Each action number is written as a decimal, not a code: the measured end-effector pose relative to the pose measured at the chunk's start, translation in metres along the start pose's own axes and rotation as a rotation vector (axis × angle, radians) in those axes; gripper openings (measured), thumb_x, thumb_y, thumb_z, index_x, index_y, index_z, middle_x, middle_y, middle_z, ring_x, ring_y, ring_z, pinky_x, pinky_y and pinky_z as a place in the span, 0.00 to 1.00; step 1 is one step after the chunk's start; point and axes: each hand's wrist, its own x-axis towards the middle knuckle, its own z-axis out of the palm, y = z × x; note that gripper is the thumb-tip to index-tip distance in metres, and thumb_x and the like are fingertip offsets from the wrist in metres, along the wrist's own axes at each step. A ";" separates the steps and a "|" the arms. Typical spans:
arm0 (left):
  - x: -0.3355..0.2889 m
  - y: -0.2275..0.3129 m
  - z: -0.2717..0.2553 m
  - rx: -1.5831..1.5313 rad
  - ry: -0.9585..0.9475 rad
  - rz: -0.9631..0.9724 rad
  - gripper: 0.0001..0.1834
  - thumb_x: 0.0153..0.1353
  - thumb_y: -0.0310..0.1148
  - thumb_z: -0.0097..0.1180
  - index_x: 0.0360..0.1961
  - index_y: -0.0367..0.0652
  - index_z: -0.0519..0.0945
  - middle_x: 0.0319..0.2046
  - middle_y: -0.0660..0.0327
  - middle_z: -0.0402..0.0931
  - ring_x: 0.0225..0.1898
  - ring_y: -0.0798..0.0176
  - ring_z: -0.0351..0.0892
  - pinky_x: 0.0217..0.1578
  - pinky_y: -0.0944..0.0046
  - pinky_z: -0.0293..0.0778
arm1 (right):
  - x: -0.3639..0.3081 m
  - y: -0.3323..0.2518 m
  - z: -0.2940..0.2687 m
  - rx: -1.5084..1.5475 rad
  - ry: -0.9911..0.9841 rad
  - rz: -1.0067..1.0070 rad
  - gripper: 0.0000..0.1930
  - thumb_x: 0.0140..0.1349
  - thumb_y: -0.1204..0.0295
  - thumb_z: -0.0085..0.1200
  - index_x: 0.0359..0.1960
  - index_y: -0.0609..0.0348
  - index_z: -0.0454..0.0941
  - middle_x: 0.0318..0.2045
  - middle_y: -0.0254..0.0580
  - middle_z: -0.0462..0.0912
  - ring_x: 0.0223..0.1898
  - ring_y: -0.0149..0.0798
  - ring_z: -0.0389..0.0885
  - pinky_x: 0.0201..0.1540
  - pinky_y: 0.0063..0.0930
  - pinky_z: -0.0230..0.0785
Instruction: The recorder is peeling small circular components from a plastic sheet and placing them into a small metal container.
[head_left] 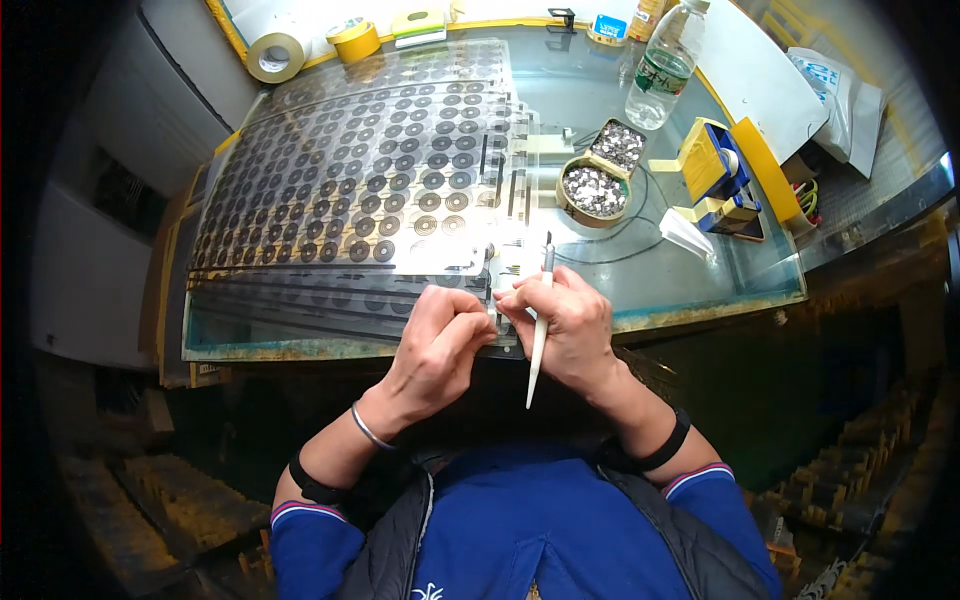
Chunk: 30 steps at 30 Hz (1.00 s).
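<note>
At the near edge of a glass-topped table point(640, 318), both my hands work close together by the corner of a stack of clear film sheets point(330, 205) printed with rows of dark rings. My left hand point(438, 338) is closed in a pinch at that corner, and what its fingertips hold is hidden. A slim white tapered tool point(539, 345) with a grey collar and dark tip lies in my right hand point(575, 325). Its tip points away from me. The thumb and forefinger of that hand are bent toward the left fingertips.
Two small containers point(594, 190) of shiny flakes sit right of the sheets. Beyond them stands a clear plastic bottle point(661, 75). A blue tape dispenser point(728, 175) is at the right. Tape rolls point(277, 58) line the far left edge.
</note>
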 end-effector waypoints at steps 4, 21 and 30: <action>-0.005 0.008 -0.008 -0.108 0.111 0.060 0.10 0.45 0.15 0.64 0.28 0.39 0.79 0.32 0.57 0.73 0.31 0.60 0.74 0.31 0.65 0.71 | 0.004 -0.001 0.001 -0.032 0.017 -0.013 0.05 0.54 0.71 0.63 0.25 0.52 0.79 0.22 0.39 0.80 0.27 0.43 0.78 0.28 0.37 0.70; 0.002 -0.004 0.001 -0.001 0.004 -0.099 0.07 0.48 0.21 0.67 0.30 0.40 0.83 0.27 0.59 0.77 0.29 0.57 0.76 0.29 0.63 0.71 | -0.002 0.004 0.001 0.060 -0.023 0.042 0.05 0.50 0.74 0.67 0.26 0.56 0.81 0.27 0.41 0.83 0.32 0.44 0.80 0.33 0.35 0.72; -0.010 -0.006 -0.001 -0.001 0.210 0.189 0.13 0.42 0.13 0.63 0.30 0.38 0.81 0.28 0.59 0.74 0.27 0.59 0.75 0.28 0.63 0.72 | 0.000 0.003 0.002 -0.038 0.017 0.006 0.07 0.53 0.70 0.64 0.22 0.52 0.78 0.19 0.38 0.78 0.27 0.42 0.77 0.25 0.37 0.69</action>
